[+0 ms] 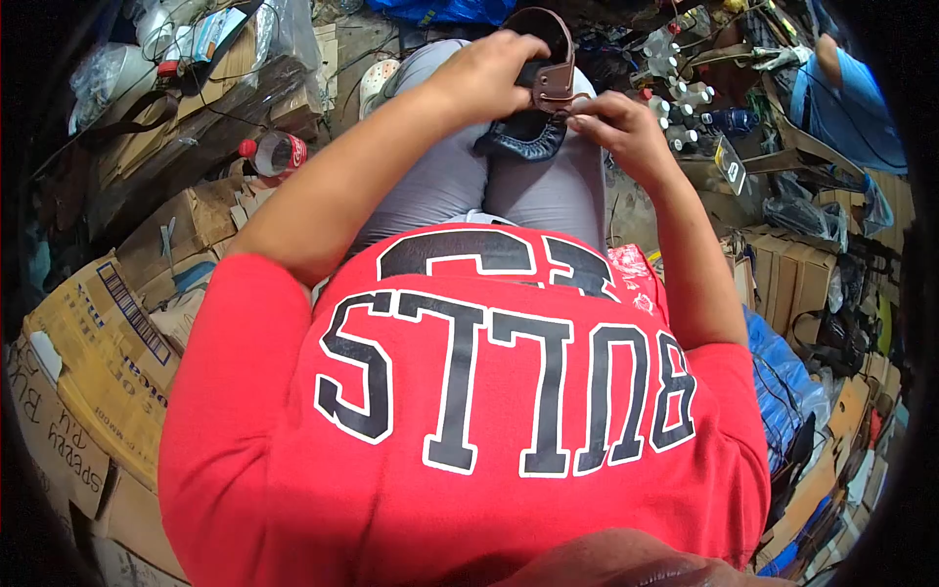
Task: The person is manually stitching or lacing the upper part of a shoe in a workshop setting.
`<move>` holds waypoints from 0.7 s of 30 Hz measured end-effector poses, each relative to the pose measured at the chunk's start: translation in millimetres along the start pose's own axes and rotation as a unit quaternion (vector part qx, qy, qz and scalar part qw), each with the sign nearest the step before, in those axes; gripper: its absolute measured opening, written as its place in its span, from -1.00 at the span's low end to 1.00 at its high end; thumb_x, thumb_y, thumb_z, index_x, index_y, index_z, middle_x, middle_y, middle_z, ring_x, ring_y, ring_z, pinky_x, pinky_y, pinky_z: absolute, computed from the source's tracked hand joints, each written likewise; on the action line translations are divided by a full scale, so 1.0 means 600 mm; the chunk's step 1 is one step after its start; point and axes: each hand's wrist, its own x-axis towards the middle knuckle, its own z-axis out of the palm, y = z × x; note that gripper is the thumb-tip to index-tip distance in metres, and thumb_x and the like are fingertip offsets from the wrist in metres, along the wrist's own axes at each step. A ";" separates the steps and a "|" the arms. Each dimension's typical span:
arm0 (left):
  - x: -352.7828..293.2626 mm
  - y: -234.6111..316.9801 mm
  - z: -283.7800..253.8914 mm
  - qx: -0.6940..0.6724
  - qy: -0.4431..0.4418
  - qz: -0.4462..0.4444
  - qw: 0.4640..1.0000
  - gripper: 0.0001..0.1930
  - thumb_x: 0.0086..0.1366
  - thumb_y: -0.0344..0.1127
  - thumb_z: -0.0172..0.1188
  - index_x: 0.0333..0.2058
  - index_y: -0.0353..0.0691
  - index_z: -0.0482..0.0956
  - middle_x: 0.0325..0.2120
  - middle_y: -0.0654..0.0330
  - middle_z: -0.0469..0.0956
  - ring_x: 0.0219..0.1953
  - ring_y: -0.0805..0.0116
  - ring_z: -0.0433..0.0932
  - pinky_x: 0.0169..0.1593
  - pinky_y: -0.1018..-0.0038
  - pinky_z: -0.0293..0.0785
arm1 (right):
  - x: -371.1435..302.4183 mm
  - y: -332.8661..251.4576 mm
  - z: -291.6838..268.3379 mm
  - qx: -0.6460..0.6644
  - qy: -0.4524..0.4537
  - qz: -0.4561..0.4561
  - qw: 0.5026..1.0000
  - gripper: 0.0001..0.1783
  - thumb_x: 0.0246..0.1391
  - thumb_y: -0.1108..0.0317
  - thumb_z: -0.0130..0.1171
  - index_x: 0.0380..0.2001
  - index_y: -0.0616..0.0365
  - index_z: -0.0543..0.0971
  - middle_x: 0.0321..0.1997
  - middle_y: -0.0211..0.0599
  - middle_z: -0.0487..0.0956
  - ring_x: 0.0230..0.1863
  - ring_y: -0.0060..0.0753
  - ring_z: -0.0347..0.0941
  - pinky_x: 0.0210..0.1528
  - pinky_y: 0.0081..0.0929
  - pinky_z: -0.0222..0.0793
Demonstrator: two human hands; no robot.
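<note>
Over my lap is what looks like a shoe, with a brown leather strap [558,80] curving round its top and small rivets near the strap's end. Its black front part [523,142] has a puckered edge and rests against my thighs. My left hand [492,73] grips the shoe from the left, thumb and fingers bent round its side. On the other side, my right hand [621,129] pinches at the lower end of the brown strap. Whether a thread or tool is between those fingertips is too small to tell.
Close by on the left lie a bottle with a red cap [276,155], a light clog [377,83] and cardboard [108,342]. To the right are several capped bottles [685,98], cardboard boxes [792,264] and blue plastic sheeting [782,382]. Part of another person [851,98] shows at far right.
</note>
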 end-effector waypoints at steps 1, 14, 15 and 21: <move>-0.027 0.016 -0.017 -0.027 -0.052 -0.042 0.997 -0.55 0.03 -0.27 0.27 -0.06 -0.17 0.47 -0.22 -0.02 0.52 -0.14 0.07 0.50 -0.04 0.37 0.40 | -0.015 0.011 -0.014 0.113 -0.013 0.076 0.991 -0.76 0.00 0.18 0.22 -0.35 0.11 0.64 -0.48 -0.47 0.47 -0.55 -0.62 0.34 -0.40 -0.61 0.31; -0.039 0.027 -0.129 -0.661 0.083 -0.187 0.722 -0.54 0.38 -0.02 -0.14 -0.66 -0.14 0.22 -0.29 0.07 0.53 -0.20 0.30 0.49 -0.05 0.40 0.36 | -0.158 0.129 -0.034 0.089 0.033 0.239 0.966 -0.69 0.11 0.21 0.14 -0.18 0.20 0.60 -0.30 -0.47 0.59 -0.26 -0.66 0.39 -0.16 -0.62 0.30; -0.032 0.031 -0.121 -0.661 0.085 -0.188 0.721 -0.54 0.38 -0.02 -0.14 -0.66 -0.14 0.22 -0.29 0.07 0.53 -0.20 0.30 0.49 -0.05 0.40 0.36 | -0.156 0.128 -0.009 0.043 0.046 0.250 0.966 -0.69 0.11 0.17 0.14 -0.29 0.22 0.61 -0.44 -0.39 0.59 -0.39 -0.66 0.39 -0.28 -0.58 0.32; -0.047 -0.114 -0.095 -0.764 0.114 -0.307 0.556 -0.49 0.34 -0.01 -0.09 -0.77 0.00 0.08 -0.84 0.37 0.02 -0.74 0.42 0.06 -0.36 0.35 0.27 | -0.222 0.176 0.010 -0.318 0.047 0.060 0.945 -0.63 0.11 0.07 0.08 -0.49 0.19 0.57 -0.65 -0.30 0.40 -0.57 -0.59 0.29 -0.50 -0.47 0.18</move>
